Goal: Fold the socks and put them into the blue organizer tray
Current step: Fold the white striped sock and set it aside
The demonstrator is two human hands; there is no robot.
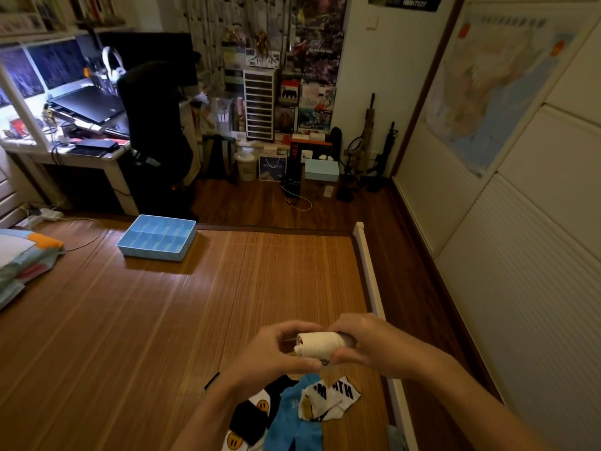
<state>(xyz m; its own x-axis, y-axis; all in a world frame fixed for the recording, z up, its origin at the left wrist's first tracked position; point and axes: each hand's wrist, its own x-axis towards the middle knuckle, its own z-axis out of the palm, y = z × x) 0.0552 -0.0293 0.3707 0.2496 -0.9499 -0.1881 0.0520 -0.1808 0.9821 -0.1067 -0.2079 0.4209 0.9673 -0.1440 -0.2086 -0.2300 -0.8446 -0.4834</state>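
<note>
A rolled cream-white sock (317,347) is held in the air over the near part of the bamboo mat (195,304). My left hand (279,351) grips its left end and my right hand (364,343) grips its right end. Below my wrists lies a loose pile of socks: a blue sock (292,415), a black and white sock with yellow smiley faces (250,418), and a white sock with black letters (328,400). The blue organizer tray (157,252), divided into compartments with nothing in them, sits at the mat's far left edge, well away from both hands.
A folded stack of colourful bedding (22,262) lies at the left edge. A white bed rail (374,288) borders the mat on the right, with white wardrobe doors (520,255) beyond. A desk (81,151), a dark chair (156,125) and boxes stand across the floor.
</note>
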